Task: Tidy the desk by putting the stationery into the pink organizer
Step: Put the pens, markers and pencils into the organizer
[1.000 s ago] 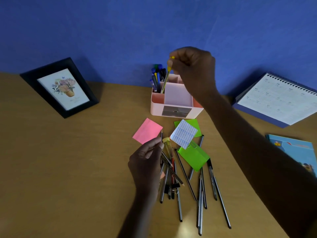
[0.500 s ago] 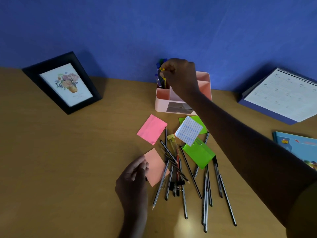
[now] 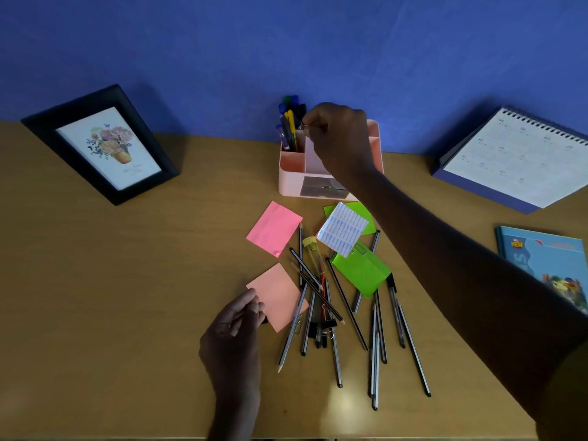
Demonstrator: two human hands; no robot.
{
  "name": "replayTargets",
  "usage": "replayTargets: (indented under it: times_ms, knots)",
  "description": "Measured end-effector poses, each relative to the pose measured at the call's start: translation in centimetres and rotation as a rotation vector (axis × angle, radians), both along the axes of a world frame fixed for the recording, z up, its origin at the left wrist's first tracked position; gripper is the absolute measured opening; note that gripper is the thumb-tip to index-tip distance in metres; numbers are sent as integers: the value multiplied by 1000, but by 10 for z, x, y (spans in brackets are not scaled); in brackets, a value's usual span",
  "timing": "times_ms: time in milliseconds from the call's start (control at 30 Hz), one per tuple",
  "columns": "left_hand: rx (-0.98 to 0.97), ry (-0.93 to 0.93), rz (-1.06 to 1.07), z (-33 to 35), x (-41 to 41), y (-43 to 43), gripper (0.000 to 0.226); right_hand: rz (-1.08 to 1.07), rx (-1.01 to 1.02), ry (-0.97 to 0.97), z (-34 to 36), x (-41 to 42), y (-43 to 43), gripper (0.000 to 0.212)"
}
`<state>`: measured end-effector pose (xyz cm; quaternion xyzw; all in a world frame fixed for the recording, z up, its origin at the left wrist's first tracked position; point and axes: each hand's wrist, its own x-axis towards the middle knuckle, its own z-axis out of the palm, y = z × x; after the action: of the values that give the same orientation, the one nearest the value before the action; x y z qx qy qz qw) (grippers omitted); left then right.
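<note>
The pink organizer (image 3: 291,183) stands at the back of the desk against the blue wall. Several pens, one of them a yellow pen (image 3: 290,127), stand in its back-left compartment. My right hand (image 3: 337,138) hovers over the organizer just right of those pens, fingers loosely bent and holding nothing. My left hand (image 3: 235,329) pinches the lower-left edge of a peach sticky note (image 3: 280,297). Loose pencils and pens (image 3: 346,300) lie scattered, with binder clips (image 3: 324,329), a yellow-capped tube (image 3: 313,249), a pink note (image 3: 273,229), green notes (image 3: 361,270) and a white label sheet (image 3: 343,229).
A black photo frame (image 3: 105,144) leans at the back left. A spiral desk calendar (image 3: 515,157) stands at the back right, with a blue book (image 3: 547,265) lying in front of it. My right forearm crosses above the right side of the pile.
My right hand lowered the yellow pen into the organizer's pen compartment and let it go. My left hand drew back from the pile to the peach note's edge.
</note>
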<state>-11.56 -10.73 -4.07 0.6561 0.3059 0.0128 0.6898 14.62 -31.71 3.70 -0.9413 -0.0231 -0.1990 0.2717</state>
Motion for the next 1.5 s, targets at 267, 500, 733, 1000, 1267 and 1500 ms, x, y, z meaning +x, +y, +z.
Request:
replayTargets:
  times_ms: [267,500,733,1000,1267,1500]
  knots:
    - [62,19,-98,0,-13,-4,23,-42,274,63,13,-115,-16,10]
    - [124,19,-188,3,-26,-12,21,-232,505,257,0,-229,-64,15]
    - [144,28,-277,9,-40,-32,22,-431,563,367,-23,-322,-99,18]
    - [134,31,-409,9,-64,-66,23,-390,365,411,-55,-343,-99,18]
    - [182,16,-578,8,-72,-114,24,-299,41,558,-76,-281,-87,19]
    - [141,43,-608,6,-79,-129,21,-394,-8,575,-82,-266,-81,20]
